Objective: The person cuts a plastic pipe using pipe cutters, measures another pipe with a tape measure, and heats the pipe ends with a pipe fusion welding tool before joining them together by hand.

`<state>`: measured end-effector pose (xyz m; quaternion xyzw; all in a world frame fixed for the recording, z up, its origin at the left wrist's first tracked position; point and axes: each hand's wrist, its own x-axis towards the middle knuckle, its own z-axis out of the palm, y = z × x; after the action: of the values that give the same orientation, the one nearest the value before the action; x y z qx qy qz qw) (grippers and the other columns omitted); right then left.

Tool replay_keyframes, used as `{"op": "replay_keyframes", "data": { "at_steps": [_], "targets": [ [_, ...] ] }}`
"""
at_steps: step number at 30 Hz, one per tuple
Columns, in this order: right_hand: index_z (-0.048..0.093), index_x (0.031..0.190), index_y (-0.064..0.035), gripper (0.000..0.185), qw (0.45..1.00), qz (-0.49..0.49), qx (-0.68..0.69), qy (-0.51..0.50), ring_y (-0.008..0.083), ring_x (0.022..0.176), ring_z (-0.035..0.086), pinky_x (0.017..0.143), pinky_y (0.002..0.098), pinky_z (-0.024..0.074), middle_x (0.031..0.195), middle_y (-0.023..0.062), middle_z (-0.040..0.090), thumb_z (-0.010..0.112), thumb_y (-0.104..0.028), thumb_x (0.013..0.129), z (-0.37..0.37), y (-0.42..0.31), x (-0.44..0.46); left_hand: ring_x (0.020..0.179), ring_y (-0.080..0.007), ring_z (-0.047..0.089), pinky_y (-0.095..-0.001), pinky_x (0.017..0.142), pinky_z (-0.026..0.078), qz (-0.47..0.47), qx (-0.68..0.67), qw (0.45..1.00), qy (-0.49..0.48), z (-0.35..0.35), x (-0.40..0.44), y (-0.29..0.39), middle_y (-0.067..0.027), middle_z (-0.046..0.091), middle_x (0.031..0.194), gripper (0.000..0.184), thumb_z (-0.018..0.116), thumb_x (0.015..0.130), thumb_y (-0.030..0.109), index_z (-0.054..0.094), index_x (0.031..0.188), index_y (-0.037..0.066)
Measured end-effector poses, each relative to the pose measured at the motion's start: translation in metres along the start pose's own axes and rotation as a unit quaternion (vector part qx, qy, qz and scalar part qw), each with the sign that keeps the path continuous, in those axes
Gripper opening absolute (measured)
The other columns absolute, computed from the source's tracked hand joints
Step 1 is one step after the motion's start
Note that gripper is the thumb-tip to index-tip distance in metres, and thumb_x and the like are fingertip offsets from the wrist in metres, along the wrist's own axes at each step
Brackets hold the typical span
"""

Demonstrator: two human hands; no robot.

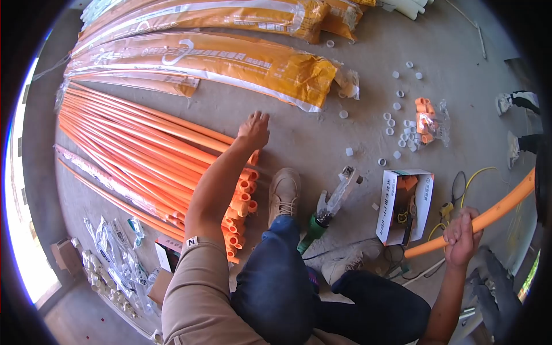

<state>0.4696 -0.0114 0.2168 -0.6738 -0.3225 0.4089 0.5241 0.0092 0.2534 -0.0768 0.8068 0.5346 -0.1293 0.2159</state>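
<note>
My right hand (pixel 462 236) is wrapped around an orange pipe (pixel 500 201), whose near end points left and whose far end runs up past the right edge of view. My left hand (pixel 255 129) is stretched out over the socketed ends of a bundle of orange pipes (pixel 149 144). Its fingers are curled, and the palm side is hidden, so anything in it cannot be made out. Orange pipe ends (pixel 244 187) lie below that wrist. Between my knees and the bundle rests a green-handled tool with a clear-looking head (pixel 330 207).
A white open box (pixel 405 207) holds tools and orange pieces. White fittings (pixel 391 122) and a bag of orange fittings (pixel 425 121) lie scattered. Wrapped pipe packages (pixel 230 63) lie at the back. Cables (pixel 448 213) cross the floor by the box. Another person's shoes (pixel 512 149) stand at right.
</note>
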Motion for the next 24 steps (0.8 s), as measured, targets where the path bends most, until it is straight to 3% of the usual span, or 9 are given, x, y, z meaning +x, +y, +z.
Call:
{"op": "replay_keyframes", "data": {
  "at_steps": [2,6,8,10,12,13,16,17,24],
  "targets": [
    [0.054,0.109,-0.0022,0.02,1.0,0.013,0.008,-0.008,0.0033,0.048,0.032,0.044,0.0213,0.0331,0.064,-0.004,0.037,0.051,-0.021,0.103,0.004,-0.001,0.005,0.129,-0.0332,0.049,-0.0446,0.099,0.049,0.044,0.038,0.982,0.179,0.011,0.025,0.015,-0.0166,0.047,0.14,0.045,0.056,0.089,0.014,0.048,0.133,0.007],
    [0.054,0.11,-0.0023,0.02,0.998,-0.023,0.053,-0.036,0.0041,0.048,0.032,0.046,0.0216,0.0337,0.065,-0.0035,0.036,0.05,-0.021,0.104,0.006,0.003,0.007,0.126,-0.032,0.051,-0.0443,0.098,0.05,0.024,0.012,0.986,0.166,-0.012,0.064,0.04,-0.0147,0.049,0.139,0.043,0.054,0.089,0.011,0.05,0.132,0.009],
    [0.053,0.111,-0.002,0.02,0.995,-0.062,0.064,-0.044,0.0048,0.049,0.032,0.047,0.0224,0.0343,0.065,-0.0031,0.037,0.049,-0.021,0.104,0.002,0.004,0.006,0.124,-0.0309,0.054,-0.0433,0.099,0.05,-0.035,0.018,0.997,0.062,-0.02,0.071,0.047,-0.0122,0.052,0.138,0.041,0.053,0.091,0.011,0.053,0.131,0.011],
    [0.051,0.11,-0.0017,0.02,0.994,-0.07,0.061,-0.049,0.0054,0.049,0.032,0.048,0.0232,0.0346,0.065,-0.0027,0.037,0.048,-0.02,0.104,-0.001,0.003,0.006,0.122,-0.0308,0.055,-0.042,0.099,0.05,-0.045,0.018,0.997,0.062,-0.019,0.073,0.052,-0.0103,0.055,0.135,0.038,0.051,0.093,0.011,0.055,0.13,0.013],
    [0.051,0.11,-0.0015,0.02,0.994,-0.079,0.054,-0.048,0.0056,0.05,0.033,0.049,0.0237,0.0348,0.065,-0.0026,0.037,0.048,-0.02,0.104,-0.003,0.001,0.004,0.123,-0.0303,0.055,-0.0408,0.098,0.051,0.01,0.088,0.995,0.04,-0.021,0.074,0.051,-0.0108,0.057,0.132,0.036,0.052,0.093,0.012,0.057,0.128,0.013],
    [0.051,0.111,-0.0012,0.02,0.994,-0.078,0.055,-0.051,0.0055,0.05,0.034,0.049,0.0239,0.0352,0.066,-0.0029,0.037,0.048,-0.02,0.104,-0.004,-0.001,0.004,0.118,-0.0314,0.058,-0.0419,0.095,0.052,0.062,0.048,0.988,0.133,-0.011,0.069,0.05,-0.0127,0.063,0.121,0.028,0.055,0.092,0.012,0.061,0.119,0.01],
    [0.052,0.113,-0.0008,0.021,0.995,-0.076,0.047,-0.034,0.0052,0.051,0.033,0.05,0.0238,0.0354,0.066,-0.0032,0.037,0.049,-0.019,0.104,-0.004,-0.006,0.001,0.11,-0.0324,0.062,-0.0429,0.089,0.053,0.085,0.053,0.994,0.041,-0.015,0.052,0.056,-0.0128,0.066,0.109,0.021,0.061,0.089,0.014,0.061,0.11,0.009],
    [0.053,0.114,-0.0006,0.021,0.995,-0.082,0.049,-0.04,0.0051,0.051,0.033,0.051,0.0237,0.0354,0.066,-0.0035,0.037,0.049,-0.019,0.104,-0.005,-0.006,0.001,0.101,-0.0327,0.065,-0.0432,0.086,0.053,0.149,0.052,0.985,0.065,-0.01,0.038,0.057,-0.0117,0.067,0.1,0.02,0.067,0.086,0.018,0.06,0.102,0.009],
    [0.053,0.115,-0.0004,0.021,0.988,-0.118,0.073,-0.067,0.0049,0.053,0.035,0.051,0.0233,0.0355,0.066,-0.0029,0.039,0.049,-0.018,0.104,-0.008,-0.012,0.001,0.104,-0.0335,0.062,-0.0453,0.086,0.052,0.216,-0.024,0.976,0.014,0.04,-0.026,0.127,-0.0119,0.065,0.101,0.029,0.074,0.083,0.024,0.058,0.103,0.008]
  ]
}}
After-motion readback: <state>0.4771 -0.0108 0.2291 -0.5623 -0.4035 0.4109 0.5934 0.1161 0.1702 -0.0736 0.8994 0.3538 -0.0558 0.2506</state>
